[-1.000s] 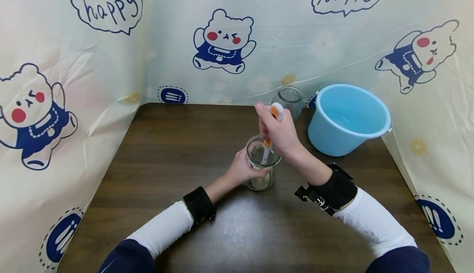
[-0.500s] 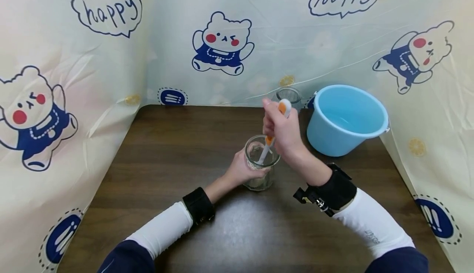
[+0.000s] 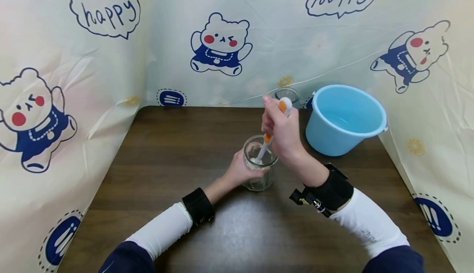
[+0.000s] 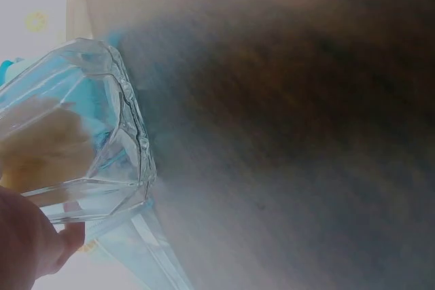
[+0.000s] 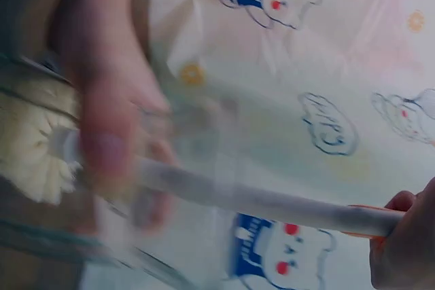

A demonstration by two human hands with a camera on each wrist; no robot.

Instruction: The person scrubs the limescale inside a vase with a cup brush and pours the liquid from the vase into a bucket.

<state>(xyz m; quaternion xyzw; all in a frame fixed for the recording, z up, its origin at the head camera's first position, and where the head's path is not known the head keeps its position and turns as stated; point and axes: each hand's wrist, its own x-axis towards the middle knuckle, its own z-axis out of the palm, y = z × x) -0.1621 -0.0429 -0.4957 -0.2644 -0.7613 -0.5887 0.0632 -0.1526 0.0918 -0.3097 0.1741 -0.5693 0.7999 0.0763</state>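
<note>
My left hand [image 3: 242,168] grips a clear glass jar [image 3: 260,185] around its upper part, near the middle of the table. In the left wrist view the faceted base of this jar [image 4: 129,127] faces the table. From above, my right hand [image 3: 284,131] holds the orange-and-white handle of a bottle brush [image 3: 262,151], which slants down into the jar's mouth. The right wrist view shows its white shaft [image 5: 285,208] running to a cream, sponge-like head [image 5: 34,144] inside the glass. Fingers of the left hand [image 5: 112,127] partly cover the jar there.
A light blue bucket [image 3: 344,135] stands at the back right of the dark wooden table [image 3: 185,149]. Behind the right hand is a second glass jar [image 3: 288,93], partly hidden. A printed curtain [image 3: 222,83] borders the table at the back and both sides.
My right hand has shifted slightly to the right, and the brush handle now leans more, its lower end further left inside the jar. The left hand keeps its hold on the jar.
</note>
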